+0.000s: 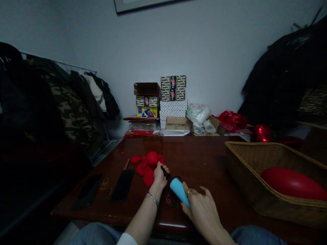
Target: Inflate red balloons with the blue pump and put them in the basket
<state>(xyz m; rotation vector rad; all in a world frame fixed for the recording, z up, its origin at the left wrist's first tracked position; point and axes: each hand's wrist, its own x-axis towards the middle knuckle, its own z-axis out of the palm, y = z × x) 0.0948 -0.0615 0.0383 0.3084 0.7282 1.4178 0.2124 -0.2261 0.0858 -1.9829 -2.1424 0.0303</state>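
My left hand (159,175) is closed round a small black object (165,173) whose kind I cannot make out. Just beyond that hand lies a bunch of red balloons (152,159), small rounded ones clustered together on the brown table (196,153). My right hand (201,206) grips a light blue cylinder (180,191) between thumb and index finger, the other fingers partly stretched out. The cylinder is tilted, its far end pointing towards my left hand. Between my forearms, small pinkish-red loops (168,199) lie on the table.
Left of my arm lie a black phone (122,185), a dark flat object (88,191) and yellow rubber bands (103,184). A wicker basket (245,190) holding a large red balloon (293,183) stands at right. Stacked boxes (173,105) line the wall behind the table.
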